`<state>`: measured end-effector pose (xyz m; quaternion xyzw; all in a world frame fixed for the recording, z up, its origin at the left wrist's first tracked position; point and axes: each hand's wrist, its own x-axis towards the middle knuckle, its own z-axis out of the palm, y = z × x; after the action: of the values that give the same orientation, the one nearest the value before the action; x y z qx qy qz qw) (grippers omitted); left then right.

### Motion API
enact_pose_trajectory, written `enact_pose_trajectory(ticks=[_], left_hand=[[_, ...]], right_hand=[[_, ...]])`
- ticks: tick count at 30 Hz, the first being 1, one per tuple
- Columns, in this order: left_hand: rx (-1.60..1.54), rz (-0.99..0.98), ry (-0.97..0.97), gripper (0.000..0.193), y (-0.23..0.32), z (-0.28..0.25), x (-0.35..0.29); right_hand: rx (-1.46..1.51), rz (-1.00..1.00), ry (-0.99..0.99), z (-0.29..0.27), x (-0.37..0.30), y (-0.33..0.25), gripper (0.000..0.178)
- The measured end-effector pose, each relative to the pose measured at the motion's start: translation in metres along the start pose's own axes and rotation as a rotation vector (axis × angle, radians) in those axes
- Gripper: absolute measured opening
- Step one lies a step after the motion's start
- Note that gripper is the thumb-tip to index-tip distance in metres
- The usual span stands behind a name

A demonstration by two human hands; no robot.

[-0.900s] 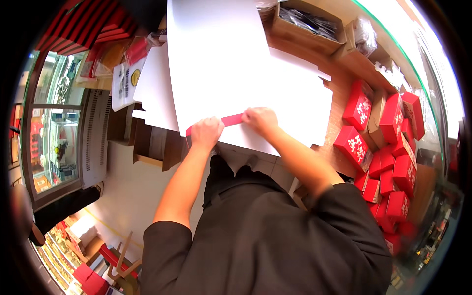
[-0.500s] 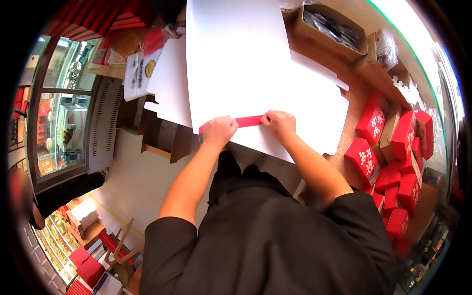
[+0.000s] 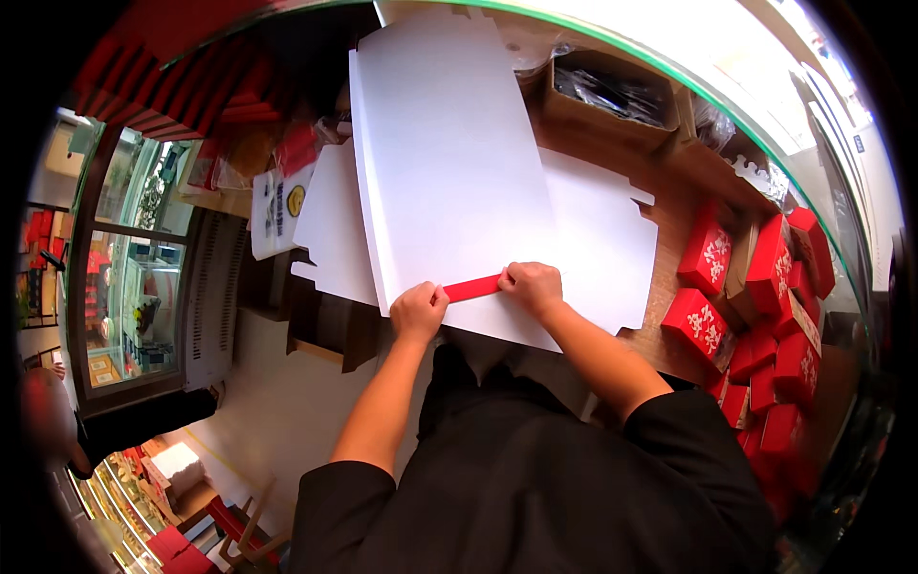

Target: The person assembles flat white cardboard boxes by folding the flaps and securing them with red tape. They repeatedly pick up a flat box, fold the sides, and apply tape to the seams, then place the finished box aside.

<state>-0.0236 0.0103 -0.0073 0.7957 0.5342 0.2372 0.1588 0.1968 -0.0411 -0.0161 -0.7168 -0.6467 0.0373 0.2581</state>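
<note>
A large cardboard sheet (image 3: 449,163), white on its upper face, stretches away from me over the table. Its near edge is folded up, so that a red strip (image 3: 472,288) of the other face shows. My left hand (image 3: 419,311) is closed on the left end of this folded edge. Around the strip's right end, the fingers of my right hand (image 3: 532,287) are curled, thumb inward. A narrow flap stands bent along the sheet's left side. Beneath lies another white cardboard blank (image 3: 602,239) with notched tabs, jutting out left and right.
Red boxes (image 3: 696,323) with white lettering are piled on the right of the wooden table (image 3: 674,215). An open carton (image 3: 617,96) of plastic-wrapped items stands at the back. Left are a glass display cabinet (image 3: 139,287) and another person's dark sleeve (image 3: 153,421).
My view has shifted, so the hands and sheet sit lower in the picture. Both hands keep their grip on the folded edge. The bent left flap shows more plainly.
</note>
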Motion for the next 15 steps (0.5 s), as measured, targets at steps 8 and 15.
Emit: enact_pose_trajectory(ticks=[8,15], left_hand=[[0.027,0.034,0.052,0.029,-0.004,-0.001,-0.011],[-0.094,0.018,-0.056,0.019,0.009,-0.011,-0.007]], right_hand=[[0.181,0.266,0.322,-0.014,0.079,0.043,0.043],[0.752,0.61,0.074,-0.023,0.18,0.069,0.039]])
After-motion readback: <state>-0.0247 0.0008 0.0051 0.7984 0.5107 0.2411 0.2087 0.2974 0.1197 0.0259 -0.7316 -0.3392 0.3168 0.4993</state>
